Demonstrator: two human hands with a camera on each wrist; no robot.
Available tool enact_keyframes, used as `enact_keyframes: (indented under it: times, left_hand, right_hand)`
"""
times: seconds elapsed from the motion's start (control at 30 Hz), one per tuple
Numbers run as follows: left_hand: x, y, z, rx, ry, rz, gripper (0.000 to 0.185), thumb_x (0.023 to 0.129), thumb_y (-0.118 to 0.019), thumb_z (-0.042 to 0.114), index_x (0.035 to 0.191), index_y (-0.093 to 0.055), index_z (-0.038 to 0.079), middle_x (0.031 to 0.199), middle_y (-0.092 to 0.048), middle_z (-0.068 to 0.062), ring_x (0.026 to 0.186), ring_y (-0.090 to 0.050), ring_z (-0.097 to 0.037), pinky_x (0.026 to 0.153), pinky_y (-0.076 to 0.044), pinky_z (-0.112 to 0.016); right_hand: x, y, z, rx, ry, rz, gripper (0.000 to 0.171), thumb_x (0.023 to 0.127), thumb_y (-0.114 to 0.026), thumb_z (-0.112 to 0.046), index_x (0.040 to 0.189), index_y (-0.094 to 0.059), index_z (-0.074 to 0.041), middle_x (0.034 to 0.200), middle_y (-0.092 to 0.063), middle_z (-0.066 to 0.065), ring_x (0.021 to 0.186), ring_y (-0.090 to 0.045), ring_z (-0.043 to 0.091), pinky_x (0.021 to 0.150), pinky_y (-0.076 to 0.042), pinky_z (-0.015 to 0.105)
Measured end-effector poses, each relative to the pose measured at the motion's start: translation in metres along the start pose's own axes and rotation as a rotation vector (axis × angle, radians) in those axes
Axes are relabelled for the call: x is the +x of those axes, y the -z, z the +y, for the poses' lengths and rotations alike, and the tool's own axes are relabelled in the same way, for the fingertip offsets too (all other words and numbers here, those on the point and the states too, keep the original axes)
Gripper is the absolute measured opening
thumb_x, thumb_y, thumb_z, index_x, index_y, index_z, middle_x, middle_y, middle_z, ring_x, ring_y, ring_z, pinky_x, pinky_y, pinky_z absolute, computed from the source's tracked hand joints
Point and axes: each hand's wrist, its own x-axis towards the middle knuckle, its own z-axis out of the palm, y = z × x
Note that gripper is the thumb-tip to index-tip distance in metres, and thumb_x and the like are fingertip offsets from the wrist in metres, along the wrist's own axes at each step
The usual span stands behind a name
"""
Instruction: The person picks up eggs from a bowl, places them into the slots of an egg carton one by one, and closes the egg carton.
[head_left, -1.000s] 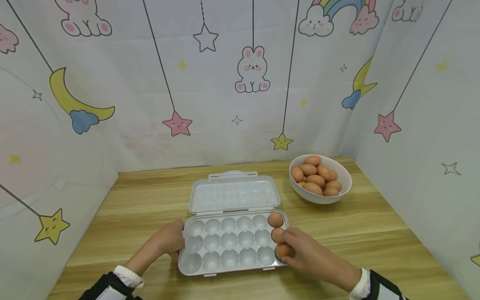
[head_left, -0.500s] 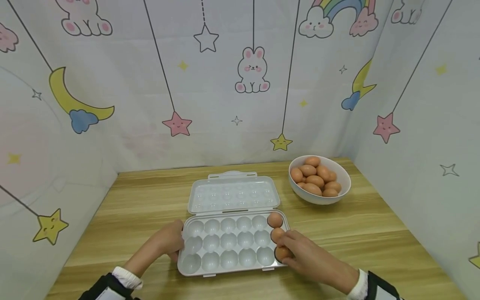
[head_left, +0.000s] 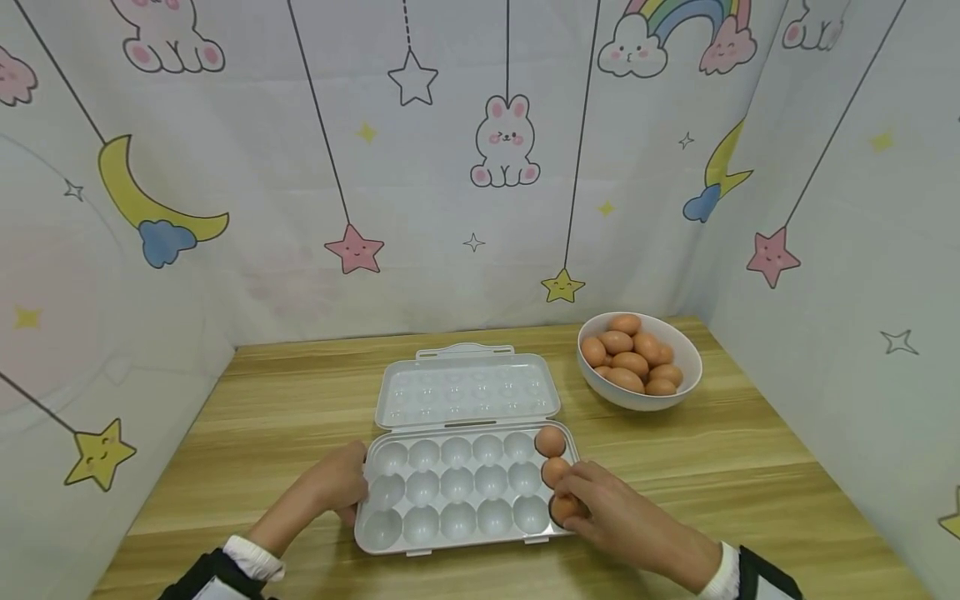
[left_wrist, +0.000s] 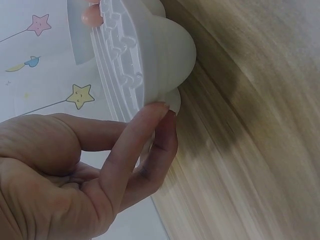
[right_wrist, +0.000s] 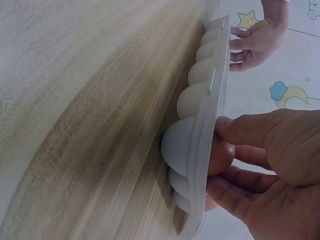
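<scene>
A white plastic egg carton [head_left: 441,542] lies on the table, its clear-looking lid [head_left: 468,387] folded back behind it. Brown eggs fill the rightmost column of cups: a back egg [head_left: 551,441], a middle egg [head_left: 555,472] and a front egg [head_left: 564,508]. My right hand [head_left: 626,521] holds the front egg, which sits in its cup, with thumb and fingers around it; the right wrist view shows this egg [right_wrist: 221,157] between them. At the carton's left end, my left hand [head_left: 339,483] pinches the rim; in the left wrist view its fingers [left_wrist: 132,145] curl at the edge.
A white bowl [head_left: 637,404] heaped with several brown eggs [head_left: 628,362] stands at the back right of the wooden table [head_left: 292,392]. White curtains [head_left: 450,292] with cartoon prints hang behind and on both sides.
My right fingers have shifted very slightly at the front egg, which stays in its cup. My left hand and the carton have not visibly moved.
</scene>
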Motion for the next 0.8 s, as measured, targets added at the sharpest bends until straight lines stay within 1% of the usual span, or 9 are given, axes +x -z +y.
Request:
enact_keyframes:
  times: [0.27,0.43,0.53,0.67,0.7,0.8]
  left_hand:
    - [0.000,-0.001,0.000,0.003,-0.003,0.001,0.032,0.061,-0.047,-0.020,0.093,-0.047,-0.016,0.066,-0.052,-0.017,0.046,-0.060,-0.026,0.038,-0.053,-0.031]
    - [0.000,0.000,0.000,0.013,0.013,-0.006,0.034,0.062,-0.048,-0.020,0.095,-0.047,-0.016,0.067,-0.052,-0.017,0.047,-0.060,-0.025,0.039,-0.053,-0.031]
    - [0.000,-0.001,0.000,0.019,0.001,-0.001,0.032,0.061,-0.048,-0.020,0.092,-0.048,-0.015,0.066,-0.052,-0.016,0.046,-0.059,-0.025,0.038,-0.052,-0.031]
    - [0.002,-0.001,-0.002,0.019,-0.010,0.001,0.030,0.060,-0.048,-0.020,0.089,-0.049,-0.014,0.066,-0.053,-0.016,0.046,-0.059,-0.025,0.038,-0.052,-0.031]
    - [0.002,-0.001,-0.002,0.018,-0.008,0.001,0.030,0.060,-0.048,-0.020,0.089,-0.048,-0.014,0.066,-0.052,-0.016,0.046,-0.059,-0.025,0.038,-0.052,-0.031]
    - [0.002,-0.001,-0.002,0.012,-0.006,-0.001,0.031,0.060,-0.048,-0.020,0.090,-0.048,-0.015,0.067,-0.052,-0.016,0.047,-0.060,-0.025,0.039,-0.053,-0.031]
  right_hand:
    - [0.001,0.003,-0.003,-0.028,0.015,0.020,0.031,0.070,-0.078,-0.011,0.096,-0.060,-0.015,0.088,-0.045,-0.008,0.081,-0.043,0.005,0.065,-0.042,0.016]
    - [0.005,0.013,-0.008,-0.065,0.013,0.047,0.029,0.073,-0.076,-0.017,0.097,-0.061,-0.017,0.092,-0.049,-0.006,0.085,-0.048,0.005,0.070,-0.048,0.023]
    - [0.008,0.024,-0.010,-0.086,0.005,0.047,0.029,0.076,-0.075,-0.023,0.100,-0.061,-0.017,0.099,-0.052,-0.005,0.090,-0.051,0.006,0.076,-0.050,0.027]
    - [0.012,0.042,-0.010,-0.123,-0.003,0.043,0.039,0.076,-0.075,-0.029,0.111,-0.061,-0.017,0.111,-0.053,-0.004,0.100,-0.052,0.010,0.081,-0.051,0.030]
    - [0.014,0.047,-0.011,-0.133,-0.013,0.039,0.042,0.076,-0.075,-0.030,0.114,-0.060,-0.019,0.114,-0.052,-0.004,0.103,-0.052,0.010,0.082,-0.051,0.031]
    - [0.020,0.061,-0.011,-0.161,0.001,0.056,0.052,0.075,-0.076,-0.033,0.122,-0.057,-0.022,0.121,-0.051,-0.002,0.109,-0.049,0.015,0.087,-0.047,0.036]
